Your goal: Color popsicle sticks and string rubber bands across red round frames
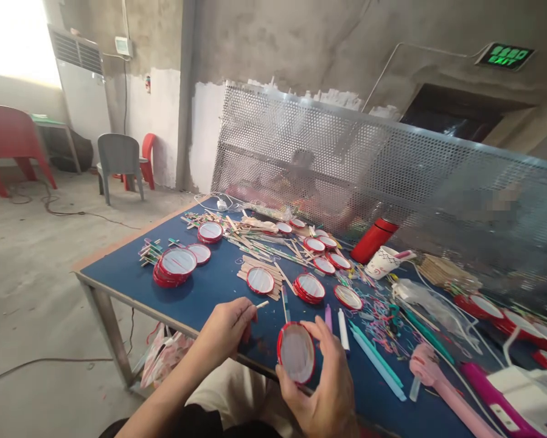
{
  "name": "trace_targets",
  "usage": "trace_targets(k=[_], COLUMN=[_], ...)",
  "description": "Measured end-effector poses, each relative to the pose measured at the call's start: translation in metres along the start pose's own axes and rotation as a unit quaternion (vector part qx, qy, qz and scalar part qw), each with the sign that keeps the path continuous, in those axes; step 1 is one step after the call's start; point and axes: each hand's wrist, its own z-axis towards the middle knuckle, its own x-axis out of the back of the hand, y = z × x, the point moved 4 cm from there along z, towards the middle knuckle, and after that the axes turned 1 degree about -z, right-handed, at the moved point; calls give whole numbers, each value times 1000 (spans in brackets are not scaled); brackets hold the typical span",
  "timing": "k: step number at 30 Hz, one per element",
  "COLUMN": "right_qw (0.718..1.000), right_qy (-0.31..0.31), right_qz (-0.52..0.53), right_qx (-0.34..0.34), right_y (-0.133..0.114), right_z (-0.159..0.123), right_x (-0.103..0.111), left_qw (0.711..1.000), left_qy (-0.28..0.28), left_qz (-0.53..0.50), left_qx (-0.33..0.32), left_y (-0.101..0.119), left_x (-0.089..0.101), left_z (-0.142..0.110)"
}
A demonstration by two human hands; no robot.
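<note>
My right hand (pixel 323 383) grips a round red-rimmed disc (pixel 296 354) by its edges, thumb at the lower left and fingers at the upper right. Its pale face is turned towards me. A flat stick with a teal part (pixel 286 304) shows just above the disc; I cannot tell whether it is joined to it. To the left, my left hand (pixel 232 325) is closed in a pinch, and the pale end of a thin stick (pixel 262 305) pokes out beyond its fingers. In front of both hands another red-rimmed disc (pixel 260 280) rests on a row of wooden sticks (pixel 246 271).
The blue table (pixel 131 277) carries stacks of red-rimmed discs (pixel 175 264), loose wooden sticks (pixel 250 243), coloured rubber bands (pixel 369 322), pens (pixel 378 359), a red bottle (pixel 374 240), a paper cup (pixel 381 263) and a pink tool (pixel 451 389). A perforated metal panel (pixel 337 146) stands behind.
</note>
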Motion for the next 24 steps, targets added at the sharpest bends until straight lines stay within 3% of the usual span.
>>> trace_targets(k=[5, 9, 15, 24], right_qw=[994, 994, 990, 989], right_qy=[-14, -26, -51, -55], right_qz=[58, 76, 67, 51], right_qx=[95, 68, 113, 124], right_y=[-11, -7, -6, -10], right_z=[-7, -8, -7, -3], right_x=[-5, -7, -8, -7], left_qw=[1000, 1000, 999, 998], left_qy=[11, 19, 20, 22], left_qz=[-4, 18, 48, 63], left_qx=[20, 12, 1, -12], left_y=[7, 13, 19, 21], left_x=[0, 0, -1, -1], left_z=[-3, -5, -5, -7])
